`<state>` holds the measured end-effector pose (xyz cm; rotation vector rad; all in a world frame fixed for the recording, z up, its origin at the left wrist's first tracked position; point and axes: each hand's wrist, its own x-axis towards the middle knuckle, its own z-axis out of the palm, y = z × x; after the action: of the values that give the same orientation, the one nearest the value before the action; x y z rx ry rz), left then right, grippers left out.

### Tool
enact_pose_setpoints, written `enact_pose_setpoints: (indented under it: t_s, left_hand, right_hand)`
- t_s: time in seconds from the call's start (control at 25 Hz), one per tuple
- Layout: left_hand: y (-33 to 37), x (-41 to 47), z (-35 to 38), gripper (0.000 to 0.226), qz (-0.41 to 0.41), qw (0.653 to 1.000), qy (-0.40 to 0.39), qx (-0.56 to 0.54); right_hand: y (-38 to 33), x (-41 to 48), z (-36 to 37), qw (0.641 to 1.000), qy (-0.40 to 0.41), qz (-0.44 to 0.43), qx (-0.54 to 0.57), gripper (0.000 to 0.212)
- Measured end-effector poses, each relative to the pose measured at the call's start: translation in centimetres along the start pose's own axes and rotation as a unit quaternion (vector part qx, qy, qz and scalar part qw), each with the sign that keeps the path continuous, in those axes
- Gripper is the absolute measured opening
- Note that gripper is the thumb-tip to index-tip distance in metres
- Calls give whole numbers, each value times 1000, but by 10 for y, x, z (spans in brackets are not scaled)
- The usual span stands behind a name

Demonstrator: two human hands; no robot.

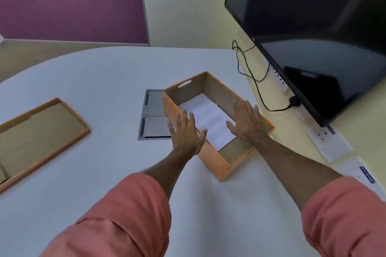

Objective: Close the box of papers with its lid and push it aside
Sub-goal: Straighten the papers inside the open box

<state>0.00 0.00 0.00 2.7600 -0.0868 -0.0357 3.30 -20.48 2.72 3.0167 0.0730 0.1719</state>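
An open orange cardboard box (pixel 217 162) sits on the white table right of centre, with printed white papers (pixel 208 117) lying inside. My left hand (pixel 186 133) is spread flat over the box's left wall, fingers apart. Over the right wall my right hand (pixel 247 120) is spread the same way. Neither hand grips anything. The orange lid (pixel 41 137) lies upside down at the table's left, well apart from the box.
A grey metal cable hatch (pixel 150 119) is set into the white table (pixel 104 81) just left of the box. A large black screen (pixel 313 27) hangs at the right with black cables (pixel 250 73) below it. White sheets (pixel 330 144) lie along the right edge.
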Motion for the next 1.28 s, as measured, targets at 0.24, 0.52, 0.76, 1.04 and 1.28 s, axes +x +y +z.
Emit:
enact_pose_setpoints:
  t_s: [0.24,0.52,0.76,1.04,1.28]
  left_hand:
    - [11,13,26,84,-47,998,-20,37]
    - [1,17,26,86,-34,998,-41,24]
    - [-26,21,10,84,-35,998,-48,-23]
    - [-28,35,5,74,-169,933,-12,-318]
    - [-52,30,-8,56,-139,919,-42,-367]
  right_hand:
    - [23,30,28,996,-90,21,-4,82]
    - [27,42,27,995,-65,59,48,60]
    - [36,38,22,977,-30,73,200,52]
    - [40,64,24,871,-220,179,401,66]
    - [23,58,27,855,-220,202,424,54]
